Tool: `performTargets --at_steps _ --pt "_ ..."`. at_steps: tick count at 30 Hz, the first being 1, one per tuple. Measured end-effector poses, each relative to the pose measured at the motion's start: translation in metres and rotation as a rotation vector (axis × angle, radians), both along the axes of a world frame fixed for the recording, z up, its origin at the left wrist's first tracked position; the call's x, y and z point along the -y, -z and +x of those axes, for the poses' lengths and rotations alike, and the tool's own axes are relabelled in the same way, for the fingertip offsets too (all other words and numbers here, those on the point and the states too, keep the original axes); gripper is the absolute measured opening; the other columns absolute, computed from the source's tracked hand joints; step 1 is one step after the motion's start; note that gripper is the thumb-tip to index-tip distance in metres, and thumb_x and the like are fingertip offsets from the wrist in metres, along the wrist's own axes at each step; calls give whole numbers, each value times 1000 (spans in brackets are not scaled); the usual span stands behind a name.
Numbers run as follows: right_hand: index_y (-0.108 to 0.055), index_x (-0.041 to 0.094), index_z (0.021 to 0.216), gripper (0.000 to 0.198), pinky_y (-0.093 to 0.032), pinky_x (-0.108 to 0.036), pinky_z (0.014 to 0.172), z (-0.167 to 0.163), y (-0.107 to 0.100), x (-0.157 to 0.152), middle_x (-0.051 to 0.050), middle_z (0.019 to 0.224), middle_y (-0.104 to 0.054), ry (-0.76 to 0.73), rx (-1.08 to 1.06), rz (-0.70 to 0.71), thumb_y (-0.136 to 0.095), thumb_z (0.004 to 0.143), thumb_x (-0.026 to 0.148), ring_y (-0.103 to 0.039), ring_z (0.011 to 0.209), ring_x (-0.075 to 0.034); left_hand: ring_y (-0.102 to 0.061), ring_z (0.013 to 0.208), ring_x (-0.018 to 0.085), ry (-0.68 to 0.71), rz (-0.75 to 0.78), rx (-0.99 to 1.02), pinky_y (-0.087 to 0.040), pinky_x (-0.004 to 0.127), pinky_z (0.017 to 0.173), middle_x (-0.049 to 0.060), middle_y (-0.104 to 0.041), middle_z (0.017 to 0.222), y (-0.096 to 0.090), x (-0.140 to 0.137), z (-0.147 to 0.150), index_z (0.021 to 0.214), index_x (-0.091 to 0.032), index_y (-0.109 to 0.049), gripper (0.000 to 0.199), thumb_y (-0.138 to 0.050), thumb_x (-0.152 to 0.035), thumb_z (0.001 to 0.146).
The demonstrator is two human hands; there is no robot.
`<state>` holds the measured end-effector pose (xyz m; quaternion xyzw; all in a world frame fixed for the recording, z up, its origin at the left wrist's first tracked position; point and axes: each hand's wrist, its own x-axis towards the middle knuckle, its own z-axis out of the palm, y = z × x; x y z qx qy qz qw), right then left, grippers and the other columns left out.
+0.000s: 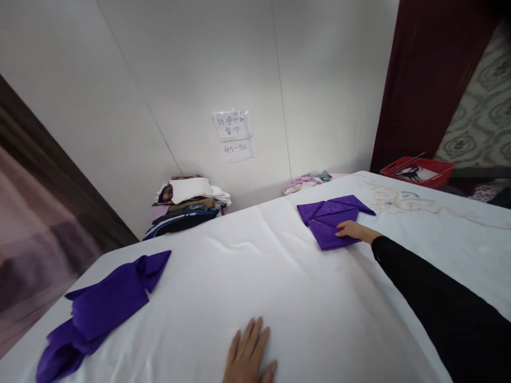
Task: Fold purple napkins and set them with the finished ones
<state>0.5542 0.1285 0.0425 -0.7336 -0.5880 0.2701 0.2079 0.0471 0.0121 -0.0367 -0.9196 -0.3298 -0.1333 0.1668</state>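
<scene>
My right hand (pixel 351 231) reaches out to the right, thumb and fingers closed on the near edge of a folded purple napkin (pixel 333 215) that lies flat on the white cloth. Flat on the white-covered surface (pixel 255 266) at the bottom middle rests my left hand (pixel 248 355), fingers stretched out and holding nothing. More purple napkins (pixel 107 303) lie folded and overlapping at the left, apart from both hands.
Beyond the far edge stands a stack of folded clothes (pixel 186 205), with a smaller cloth pile (pixel 305 182) further right. A red basket (pixel 439 173) holding hangers sits at the back right. Handwritten paper signs (pixel 233 127) hang on the wall. A curtain (pixel 43 213) borders the left.
</scene>
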Motion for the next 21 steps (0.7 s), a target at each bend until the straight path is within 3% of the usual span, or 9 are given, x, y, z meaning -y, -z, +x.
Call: performTargets --at_steps 4,9,21 --pt "-71 18 76 33 -42 -29 68 7 -9 3 -3 77 -69 -72 -58 -64 -64 55 42 -59 76 -23 -46 119 15 21 65 12 -35 27 97 -2 -47 133 5 -2 0 137 -28 -30 57 -44 -40 83" --pt "-72 19 79 33 -42 -29 69 5 -16 14 -3 79 -70 -112 -179 -139 -64 55 41 -59 76 -23 -45 120 18 -125 -8 78 -29 34 103 -2 -48 132 10 6 8 129 -31 -42 49 -45 -34 80" --pt "-72 19 82 35 -43 -29 76 12 -9 -9 -4 86 -70 -107 -82 -54 -65 53 37 -60 83 -25 -46 119 18 -154 -38 79 -29 35 103 -2 -51 130 13 7 9 129 -33 -42 50 -46 -33 80"
